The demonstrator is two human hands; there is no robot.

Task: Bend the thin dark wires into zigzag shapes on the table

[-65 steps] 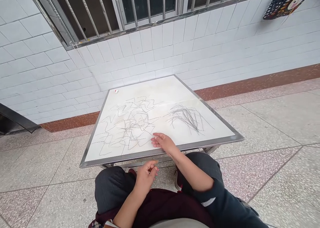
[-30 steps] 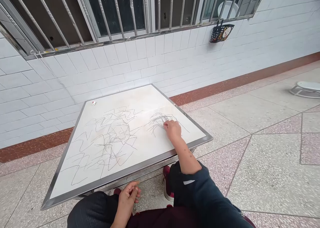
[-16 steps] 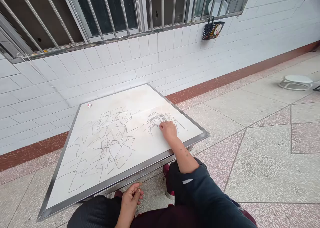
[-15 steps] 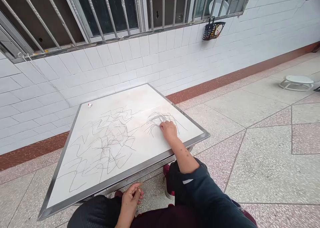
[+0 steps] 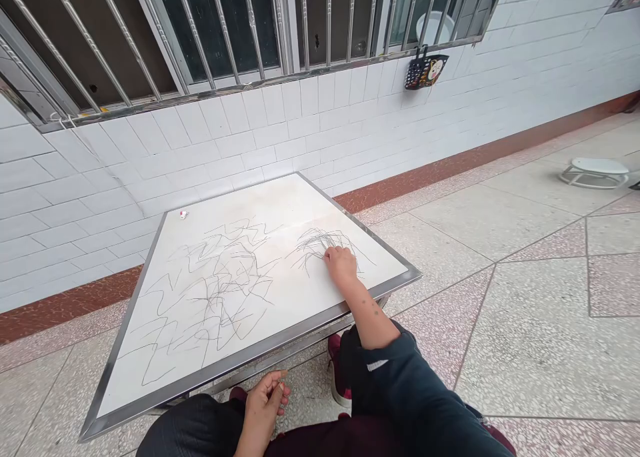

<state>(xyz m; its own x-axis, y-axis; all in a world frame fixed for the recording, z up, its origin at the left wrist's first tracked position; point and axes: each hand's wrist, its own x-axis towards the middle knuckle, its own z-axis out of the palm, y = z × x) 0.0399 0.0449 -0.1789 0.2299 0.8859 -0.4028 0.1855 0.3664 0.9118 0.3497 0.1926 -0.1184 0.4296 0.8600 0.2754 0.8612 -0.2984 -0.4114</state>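
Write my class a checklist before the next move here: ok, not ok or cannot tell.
1. Right hand at the right bunch of dark strands: ok.
2. Strand in its grasp: cannot tell, too fine.
3. Left spread of dark strands untangled: not ok, they cross.
4. Left hand over the white tabletop: not ok, off its near edge.
5. Red-and-white object apart from the strands: ok, by far left corner.

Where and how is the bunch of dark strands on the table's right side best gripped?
I'd pinch the dense middle of the bunch of dark strands, coming down over the table's near edge. The strands look flat and crowded there, while their ends fan out singly. The wall bounds the far side; the right hand covers part of the bunch.
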